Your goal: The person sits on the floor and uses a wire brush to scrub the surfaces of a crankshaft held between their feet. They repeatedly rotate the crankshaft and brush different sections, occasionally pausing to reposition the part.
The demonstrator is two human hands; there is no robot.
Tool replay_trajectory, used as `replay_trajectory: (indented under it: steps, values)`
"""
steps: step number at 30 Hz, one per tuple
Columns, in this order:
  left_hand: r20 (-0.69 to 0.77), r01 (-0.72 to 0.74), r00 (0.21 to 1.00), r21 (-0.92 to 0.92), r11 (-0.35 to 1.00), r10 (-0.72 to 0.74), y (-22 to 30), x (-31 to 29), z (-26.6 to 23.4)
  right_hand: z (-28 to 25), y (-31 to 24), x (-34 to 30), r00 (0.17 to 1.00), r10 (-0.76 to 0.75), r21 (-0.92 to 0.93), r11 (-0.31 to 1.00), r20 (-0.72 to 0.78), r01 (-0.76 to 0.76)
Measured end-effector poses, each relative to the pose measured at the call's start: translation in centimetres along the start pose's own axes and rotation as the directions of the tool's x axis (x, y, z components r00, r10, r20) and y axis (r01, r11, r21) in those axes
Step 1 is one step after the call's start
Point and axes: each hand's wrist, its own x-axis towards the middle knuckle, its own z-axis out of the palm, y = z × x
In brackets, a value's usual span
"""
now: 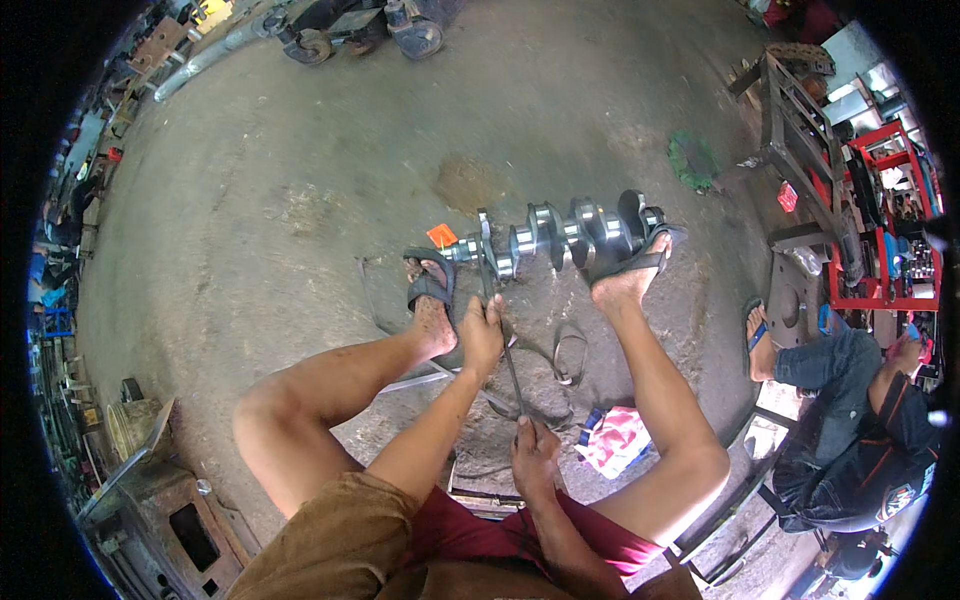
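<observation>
A shiny metal crankshaft [550, 236] lies across the floor in front of me, braced between my two sandalled feet. My left hand [484, 335] is closed round a long, narrow dark strip [513, 375] just on the near side of the crankshaft's left part. From there the strip runs up to the crankshaft; whether it loops round a journal I cannot make out. Closer to my body, my right hand [535, 455] grips the strip's lower end. An orange piece [441, 235] sits by the crankshaft's left end.
Loose straps [570, 355] and a pink-and-white cloth [615, 440] lie between my legs. A co-worker's leg [825, 365] is at the right, near a red rack [890, 220] and a metal frame [800, 130]. A rusty metal housing [170, 520] stands lower left.
</observation>
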Motion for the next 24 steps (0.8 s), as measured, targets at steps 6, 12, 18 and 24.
replay_trajectory:
  steps: [6, 12, 18, 24]
  values:
    - [0.094, 0.139, 0.988, -0.223, 0.965, -0.12, -0.3, 8.4, 0.2, -3.8, -0.4, -6.4, 0.956, 0.286, 0.022, 0.957, 0.071, -0.288]
    - [0.028, -0.216, 0.97, -0.354, 0.91, 0.241, 15.4, 10.0, -7.2, 1.1, -0.4, 3.4, 0.991, 0.077, -0.263, 0.964, 0.108, -0.046]
    - [0.123, 0.02, 0.992, -0.191, 0.981, 0.003, 15.9, -8.2, -9.8, 9.9, 2.8, 15.6, 0.994, -0.076, 0.293, 0.955, 0.08, 0.05]
    - [0.089, 0.093, 0.991, 0.043, 0.995, -0.097, 11.5, -8.5, -7.6, 7.7, 3.8, 11.0, 0.988, -0.079, 0.38, 0.925, 0.131, 0.023]
